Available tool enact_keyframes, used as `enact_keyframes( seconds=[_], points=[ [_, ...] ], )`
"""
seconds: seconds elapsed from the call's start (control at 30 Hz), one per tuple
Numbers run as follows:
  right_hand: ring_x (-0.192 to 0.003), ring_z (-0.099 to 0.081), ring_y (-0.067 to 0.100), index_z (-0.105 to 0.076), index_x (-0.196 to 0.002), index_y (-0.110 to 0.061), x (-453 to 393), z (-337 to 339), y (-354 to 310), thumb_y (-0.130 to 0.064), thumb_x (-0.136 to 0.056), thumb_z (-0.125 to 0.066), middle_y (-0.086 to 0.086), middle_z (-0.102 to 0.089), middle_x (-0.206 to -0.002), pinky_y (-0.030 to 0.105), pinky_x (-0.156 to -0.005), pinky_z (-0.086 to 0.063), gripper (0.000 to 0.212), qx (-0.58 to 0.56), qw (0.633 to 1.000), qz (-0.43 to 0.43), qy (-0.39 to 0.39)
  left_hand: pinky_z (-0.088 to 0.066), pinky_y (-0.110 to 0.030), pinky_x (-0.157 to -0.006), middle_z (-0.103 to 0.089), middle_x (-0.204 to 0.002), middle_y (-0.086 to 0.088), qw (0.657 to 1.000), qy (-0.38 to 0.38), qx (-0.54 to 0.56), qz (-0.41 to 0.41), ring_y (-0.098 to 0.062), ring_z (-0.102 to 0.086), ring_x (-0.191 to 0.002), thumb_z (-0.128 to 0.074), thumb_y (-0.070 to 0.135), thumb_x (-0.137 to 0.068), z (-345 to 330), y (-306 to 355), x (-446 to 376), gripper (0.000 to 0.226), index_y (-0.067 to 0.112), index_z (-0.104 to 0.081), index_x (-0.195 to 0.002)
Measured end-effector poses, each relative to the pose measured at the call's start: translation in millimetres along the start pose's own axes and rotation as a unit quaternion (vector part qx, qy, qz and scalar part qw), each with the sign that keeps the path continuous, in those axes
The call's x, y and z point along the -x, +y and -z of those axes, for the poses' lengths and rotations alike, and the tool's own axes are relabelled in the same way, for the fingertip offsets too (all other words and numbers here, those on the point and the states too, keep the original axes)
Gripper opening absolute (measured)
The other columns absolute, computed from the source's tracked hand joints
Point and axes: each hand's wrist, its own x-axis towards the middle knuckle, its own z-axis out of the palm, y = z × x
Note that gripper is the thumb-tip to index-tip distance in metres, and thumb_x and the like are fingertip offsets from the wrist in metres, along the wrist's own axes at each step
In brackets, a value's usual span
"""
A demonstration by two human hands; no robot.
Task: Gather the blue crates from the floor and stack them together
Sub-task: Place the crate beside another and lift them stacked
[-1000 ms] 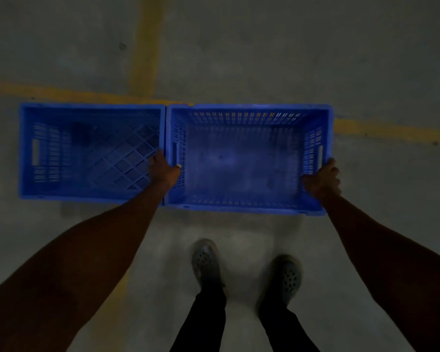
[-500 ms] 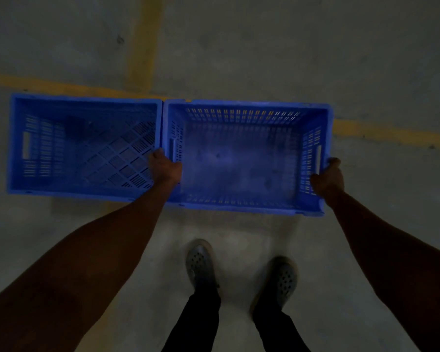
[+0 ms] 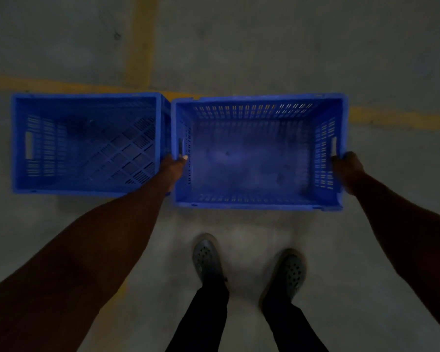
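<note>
Two empty blue slotted crates stand side by side on the concrete floor. The right crate (image 3: 252, 158) is held at both short ends. My left hand (image 3: 174, 165) grips its left wall by the handle slot, thumb inside. My right hand (image 3: 346, 168) grips its right wall just below that handle slot. The left crate (image 3: 87, 146) stands free beside it, a narrow gap between the two rims.
Yellow painted lines (image 3: 142, 41) cross the grey floor behind the crates and run under them. My two feet in perforated clogs (image 3: 208, 257) stand just in front of the right crate. The lighting is dim.
The right crate has shifted slightly right and away from the left crate, opening a small gap between them. Both hands keep their grip on its ends.
</note>
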Motion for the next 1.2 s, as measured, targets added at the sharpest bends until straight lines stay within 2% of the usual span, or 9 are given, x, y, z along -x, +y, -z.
enact_keyframes(
  seconds=[0.07, 0.17, 0.27, 0.4, 0.5, 0.7, 0.93, 1.13, 1.2],
  points=[
    [-0.087, -0.046, 0.024, -0.044, -0.099, -0.009, 7.1, 2.7, 6.0, -0.033, -0.096, -0.051, 0.017, -0.047, -0.096, 0.038, -0.074, -0.035, 0.025, 0.003, 0.999, 0.038, 0.034, -0.049, -0.038, -0.088, -0.057, -0.135, -0.023, 0.999, 0.024, 0.000, -0.035, -0.039, -0.058, -0.120, -0.054, 0.037, -0.102, 2.4, 0.9, 4.7, 0.053, 0.001, -0.047, -0.142],
    [-0.081, -0.044, 0.023, -0.044, -0.092, -0.012, 33.5, 20.6, 11.0, -0.045, -0.093, -0.047, 0.015, -0.048, -0.088, 0.037, -0.070, -0.034, 0.033, -0.014, 0.994, 0.078, 0.081, -0.053, -0.044, -0.087, -0.065, -0.118, -0.024, 0.994, 0.057, 0.004, -0.092, -0.035, -0.064, -0.106, -0.049, 0.045, -0.103, 13.9, 7.6, 28.4, 0.053, -0.001, -0.059, -0.128],
    [-0.078, -0.048, 0.023, -0.044, -0.080, -0.013, 69.3, 58.5, 13.9, -0.042, -0.097, -0.049, 0.012, -0.049, -0.078, 0.030, -0.065, -0.031, 0.035, -0.050, 0.995, 0.051, 0.064, -0.045, -0.034, -0.066, -0.061, -0.077, -0.011, 0.993, 0.023, 0.022, -0.114, -0.023, -0.059, -0.069, -0.052, 0.052, -0.100, 38.2, 20.9, 66.0, 0.045, 0.010, -0.065, -0.089],
    [-0.081, -0.062, 0.037, -0.051, -0.079, -0.011, 126.7, 131.5, 16.6, -0.062, -0.089, -0.049, 0.020, -0.062, -0.084, 0.048, -0.074, -0.049, 0.052, -0.081, 0.995, 0.019, 0.056, -0.041, -0.028, -0.056, -0.054, -0.061, -0.008, 0.992, 0.005, 0.019, -0.126, -0.020, -0.053, -0.054, -0.056, 0.056, -0.096, 74.0, 63.2, 144.8, 0.054, 0.015, -0.055, -0.063],
    [-0.079, -0.065, 0.035, -0.054, -0.078, -0.013, 188.1, 191.9, 18.2, -0.070, -0.087, -0.044, 0.020, -0.067, -0.084, 0.049, -0.076, -0.052, 0.059, -0.115, 0.991, -0.004, 0.064, -0.039, -0.027, -0.053, -0.052, -0.060, -0.010, 0.988, -0.013, 0.018, -0.155, -0.019, -0.052, -0.052, -0.054, 0.057, -0.097, 96.6, 98.8, 216.4, 0.055, 0.013, -0.055, -0.063],
    [-0.059, -0.056, 0.019, -0.066, -0.093, -0.010, 337.5, 323.7, 31.3, -0.053, -0.099, -0.040, 0.004, -0.061, -0.067, 0.032, -0.062, -0.047, 0.051, -0.232, 0.962, -0.020, 0.141, -0.038, -0.025, -0.054, -0.052, -0.055, 0.003, 0.978, -0.059, 0.003, -0.200, -0.006, -0.050, -0.049, -0.046, 0.057, -0.101, 127.0, 173.9, 367.8, 0.054, 0.019, -0.052, -0.062],
    [-0.065, -0.055, 0.025, -0.066, -0.098, -0.009, 490.4, 465.1, 110.3, -0.043, -0.104, -0.038, 0.009, -0.059, -0.072, 0.031, -0.060, -0.043, 0.045, -0.296, 0.931, -0.052, 0.206, -0.030, -0.033, -0.058, -0.047, -0.057, -0.003, 0.946, -0.113, -0.065, -0.296, -0.019, -0.043, -0.055, -0.035, 0.063, -0.101, 106.1, 254.0, 551.6, 0.063, 0.012, -0.050, -0.067],
    [-0.084, -0.065, 0.032, -0.070, -0.102, -0.012, 583.9, 558.1, 209.6, -0.059, -0.096, -0.037, 0.014, -0.069, -0.088, 0.049, -0.083, -0.052, 0.058, -0.375, 0.888, -0.126, 0.234, -0.039, -0.036, -0.068, -0.050, -0.058, -0.003, 0.917, -0.183, -0.108, -0.339, -0.022, -0.048, -0.062, -0.041, 0.070, -0.096, 37.1, 300.3, 690.5, 0.061, 0.019, -0.052, -0.063],
    [-0.079, -0.066, 0.031, -0.072, -0.100, -0.011, 602.8, 581.7, 246.7, -0.061, -0.092, -0.042, 0.013, -0.071, -0.086, 0.050, -0.081, -0.053, 0.059, -0.426, 0.859, -0.146, 0.245, -0.042, -0.039, -0.070, -0.049, -0.055, 0.002, 0.910, -0.224, -0.096, -0.337, -0.022, -0.049, -0.061, -0.046, 0.074, -0.091, 5.8, 313.2, 726.6, 0.060, 0.021, -0.054, -0.063]
  ],
)
